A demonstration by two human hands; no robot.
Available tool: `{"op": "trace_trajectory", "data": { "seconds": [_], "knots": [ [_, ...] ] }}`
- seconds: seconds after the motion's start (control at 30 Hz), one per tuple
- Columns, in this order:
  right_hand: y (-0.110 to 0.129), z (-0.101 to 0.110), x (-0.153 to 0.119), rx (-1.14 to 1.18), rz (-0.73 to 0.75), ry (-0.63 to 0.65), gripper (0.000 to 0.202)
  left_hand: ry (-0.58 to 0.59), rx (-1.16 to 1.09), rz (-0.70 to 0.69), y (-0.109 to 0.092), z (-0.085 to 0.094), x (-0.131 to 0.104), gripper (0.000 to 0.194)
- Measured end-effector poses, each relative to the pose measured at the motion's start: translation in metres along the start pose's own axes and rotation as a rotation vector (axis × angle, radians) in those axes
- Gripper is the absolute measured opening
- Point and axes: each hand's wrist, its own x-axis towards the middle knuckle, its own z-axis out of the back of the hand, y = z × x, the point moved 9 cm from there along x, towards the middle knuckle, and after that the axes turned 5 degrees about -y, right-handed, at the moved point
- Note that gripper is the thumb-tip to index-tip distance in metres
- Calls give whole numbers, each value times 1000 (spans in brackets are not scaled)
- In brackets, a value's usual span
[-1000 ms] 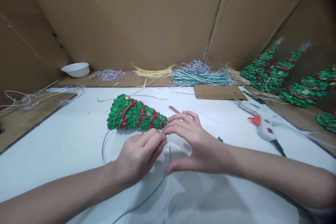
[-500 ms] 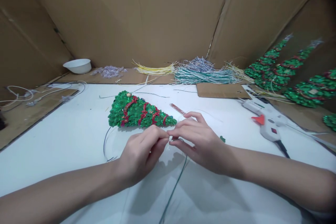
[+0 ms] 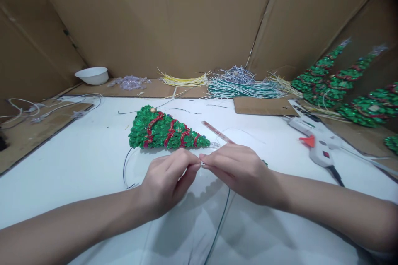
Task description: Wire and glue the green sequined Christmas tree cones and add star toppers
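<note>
A green beaded tree (image 3: pixel 164 130) with red garlands lies on its side on the white table (image 3: pixel 102 149), its tip pointing right. Just below the tip, my left hand (image 3: pixel 174 180) is closed in a pinch. Opposite it, my right hand (image 3: pixel 239 174) is also closed, fingertips meeting those of the left. Between the fingertips is a tiny whitish piece, too small to make out. A dark green wire (image 3: pixel 220 223) runs from under my right hand toward the near edge.
A glue gun (image 3: pixel 320 149) lies at the right, near more green trees (image 3: pixel 336 74). Along the back are wire bundles (image 3: pixel 244 89), purple beads (image 3: pixel 130 83) and a white bowl (image 3: pixel 93 76). A flat brown strip (image 3: pixel 217 131) lies beyond my right hand.
The fingers of my right hand have drawn together, uncovering the tree's clear tip. The green wire has shifted to the right.
</note>
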Motion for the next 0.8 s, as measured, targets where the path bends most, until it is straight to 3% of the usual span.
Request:
{"op": "trace_trajectory", "data": {
  "seconds": [0.4,0.53,0.7,0.8],
  "knots": [
    [1,2,2,22,-5,-15,24,2,-22,-26,0,0,-2,11],
    [-1,2,2,76,-20,-15,18,10,94,-137,-5,1,-3,8],
    [-11,-2,2,208,-138,33,12,-9,265,-288,-13,3,-3,10],
    [-13,-5,2,283,-180,81,13,-26,301,-317,-15,5,-2,9]
  ]
}}
